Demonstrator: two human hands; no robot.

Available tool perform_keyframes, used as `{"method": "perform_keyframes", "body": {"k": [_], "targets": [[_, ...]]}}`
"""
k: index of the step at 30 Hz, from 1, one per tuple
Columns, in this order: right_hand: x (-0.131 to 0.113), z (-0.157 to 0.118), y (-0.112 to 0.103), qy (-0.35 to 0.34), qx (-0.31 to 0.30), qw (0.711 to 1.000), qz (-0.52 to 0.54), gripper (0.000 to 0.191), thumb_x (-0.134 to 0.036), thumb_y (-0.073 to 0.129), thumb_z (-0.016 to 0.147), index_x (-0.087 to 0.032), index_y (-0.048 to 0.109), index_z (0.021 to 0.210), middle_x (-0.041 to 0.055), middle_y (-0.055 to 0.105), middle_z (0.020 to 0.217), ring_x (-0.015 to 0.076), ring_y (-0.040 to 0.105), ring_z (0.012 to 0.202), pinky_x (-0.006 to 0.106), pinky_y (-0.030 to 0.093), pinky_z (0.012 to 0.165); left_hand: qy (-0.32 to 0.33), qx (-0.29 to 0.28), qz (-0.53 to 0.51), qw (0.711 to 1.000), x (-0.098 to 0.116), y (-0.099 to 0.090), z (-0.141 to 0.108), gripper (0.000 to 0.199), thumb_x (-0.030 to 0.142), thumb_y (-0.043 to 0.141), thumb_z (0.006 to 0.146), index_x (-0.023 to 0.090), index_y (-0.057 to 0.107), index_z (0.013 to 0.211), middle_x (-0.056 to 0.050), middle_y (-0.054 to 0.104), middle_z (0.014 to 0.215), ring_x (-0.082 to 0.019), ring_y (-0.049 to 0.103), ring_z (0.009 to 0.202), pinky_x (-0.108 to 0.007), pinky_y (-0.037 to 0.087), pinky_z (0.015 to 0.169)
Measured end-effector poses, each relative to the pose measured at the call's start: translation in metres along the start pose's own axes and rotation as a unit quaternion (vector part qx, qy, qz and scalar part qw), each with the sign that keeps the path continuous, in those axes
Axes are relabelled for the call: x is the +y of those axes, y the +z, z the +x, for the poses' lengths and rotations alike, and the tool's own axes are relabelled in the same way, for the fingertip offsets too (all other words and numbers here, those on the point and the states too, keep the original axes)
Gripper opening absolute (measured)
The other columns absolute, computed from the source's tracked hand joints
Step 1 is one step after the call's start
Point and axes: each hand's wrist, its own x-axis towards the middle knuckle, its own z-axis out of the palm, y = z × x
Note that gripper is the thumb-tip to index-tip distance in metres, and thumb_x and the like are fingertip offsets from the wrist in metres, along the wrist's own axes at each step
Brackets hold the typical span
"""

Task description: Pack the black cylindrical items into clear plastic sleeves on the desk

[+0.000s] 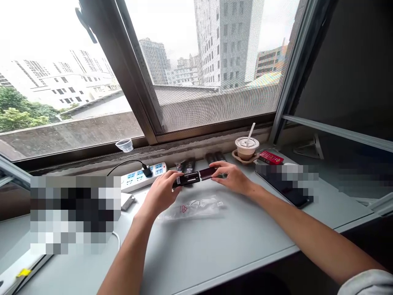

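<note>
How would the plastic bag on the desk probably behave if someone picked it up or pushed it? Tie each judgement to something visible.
The bag is probably floppy, since its film is creased. It looks thin and see-through, so it is likely light. Lying flat on the smooth-looking desk, it would probably slide or crumple rather than roll.

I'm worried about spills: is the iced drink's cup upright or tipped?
Upright: the cup sits level in a brown holder, its lid on top and a straw sticking up.
</note>
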Motion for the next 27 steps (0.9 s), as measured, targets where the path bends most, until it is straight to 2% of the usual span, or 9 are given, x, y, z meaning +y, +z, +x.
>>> {"method": "perform_keyframes", "body": {"k": [7,11,20,23,25,27], "targets": [[0.0,-0.0004,-0.0011,0.004,-0.014,1.0,0.007,0.01,-0.03,0.074,0.09,-0.023,0.082,0.089,0.0098,0.068,0.137,0.0303,0.067,0.124,0.048,0.048,0.112,-0.002,-0.008,-0.001,1.0,0.0082,-0.0045,0.0004,0.039,0.025,0.065,0.094,0.024,0.059,0.132,-0.01,0.065,0.131,-0.031,0.066,0.114,-0.048,0.054,0.097],[-0.0021,0.0006,-0.0046,0.013,-0.005,1.0,0.011,0.011,-0.031,0.073,0.09,-0.023,0.082,0.089,0.0094,0.068,0.137,0.0298,0.069,0.119,0.049,0.051,0.109,-0.006,0.0,0.0,1.0,0.0073,-0.0042,-0.0004,0.039,0.024,0.066,0.093,0.025,0.059,0.131,-0.009,0.066,0.13,-0.03,0.067,0.112,-0.046,0.055,0.094],[0.0013,-0.0002,-0.0004,-0.001,-0.02,1.0,0.015,0.009,-0.029,0.073,0.089,-0.024,0.079,0.087,0.0092,0.067,0.134,0.0288,0.066,0.122,0.048,0.048,0.112,0.008,0.008,-0.005,1.0,0.0099,-0.003,0.0,0.038,0.024,0.065,0.093,0.025,0.059,0.131,-0.01,0.065,0.129,-0.031,0.066,0.113,-0.048,0.054,0.097],[0.0002,-0.0002,0.0002,0.002,-0.016,1.0,0.014,0.01,-0.029,0.073,0.088,-0.024,0.079,0.095,0.0091,0.068,0.134,0.0289,0.066,0.122,0.048,0.05,0.109,0.01,0.007,-0.011,1.0,0.0102,-0.0013,-0.0006,0.038,0.024,0.066,0.093,0.024,0.058,0.131,-0.009,0.066,0.128,-0.03,0.067,0.112,-0.047,0.055,0.097],[-0.0013,-0.0002,0.0002,0.008,-0.01,1.0,0.018,0.022,-0.03,0.072,0.088,-0.025,0.078,0.109,0.0097,0.069,0.134,0.0293,0.066,0.122,0.046,0.055,0.101,0.009,0.004,-0.012,1.0,0.0102,-0.0008,-0.0006,0.038,0.024,0.066,0.093,0.024,0.059,0.13,-0.009,0.066,0.127,-0.03,0.067,0.112,-0.046,0.055,0.096],[-0.0026,0.0001,-0.0004,0.026,-0.001,0.999,0.033,0.033,-0.035,0.07,0.091,-0.024,0.073,0.122,0.0098,0.073,0.126,0.0282,0.069,0.113,0.042,0.058,0.091,0.004,0.001,-0.009,1.0,0.0105,-0.0013,-0.0001,0.038,0.024,0.065,0.094,0.024,0.058,0.131,-0.009,0.066,0.128,-0.03,0.067,0.112,-0.046,0.055,0.096]]}}
